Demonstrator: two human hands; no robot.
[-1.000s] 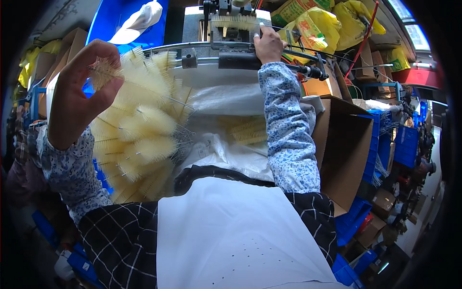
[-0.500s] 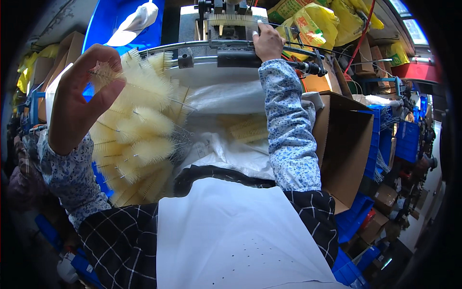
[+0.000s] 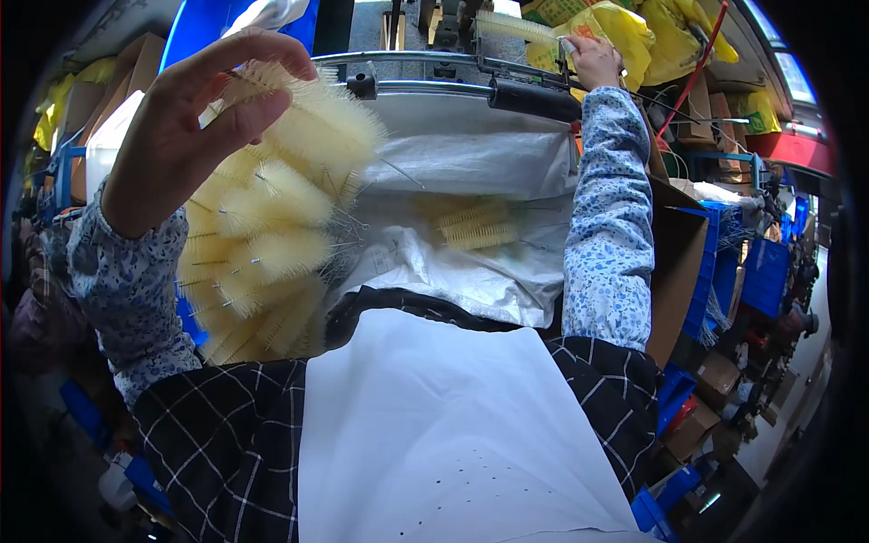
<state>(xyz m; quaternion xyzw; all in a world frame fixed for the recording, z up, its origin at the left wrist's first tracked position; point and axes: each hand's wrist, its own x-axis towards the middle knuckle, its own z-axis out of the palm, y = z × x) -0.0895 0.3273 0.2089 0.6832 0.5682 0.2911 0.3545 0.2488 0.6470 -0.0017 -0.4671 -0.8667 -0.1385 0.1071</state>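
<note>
Raised at the far left, my left hand (image 3: 213, 118) pinches the end of a cream bristle brush (image 3: 258, 80) between its curled fingers and thumb. Below that hand lies a thick pile of similar twisted-wire brushes (image 3: 272, 217), their thin wire stems pointing right. At the far right, my right hand (image 3: 597, 63) is closed beside the right end of another brush (image 3: 514, 29). That brush sits tilted above the sliding carriage of a metal machine, whose black cylinder (image 3: 536, 100) rides on a rod. A white wrap covers one right fingertip. What the right fingers grip is hidden.
White sheeting (image 3: 471, 163) spans from the machine to my lap, with a few brushes (image 3: 475, 226) partly covered in it. A cardboard box (image 3: 681, 262) and blue bins (image 3: 765, 276) stand on the right. Yellow bags (image 3: 606, 32) crowd the far right; a blue crate (image 3: 312, 23) stands far left.
My right hand has moved right, along with the carriage and the brush there. My left hand has shifted right and away from me, still holding its brush. The view has shifted slightly.
</note>
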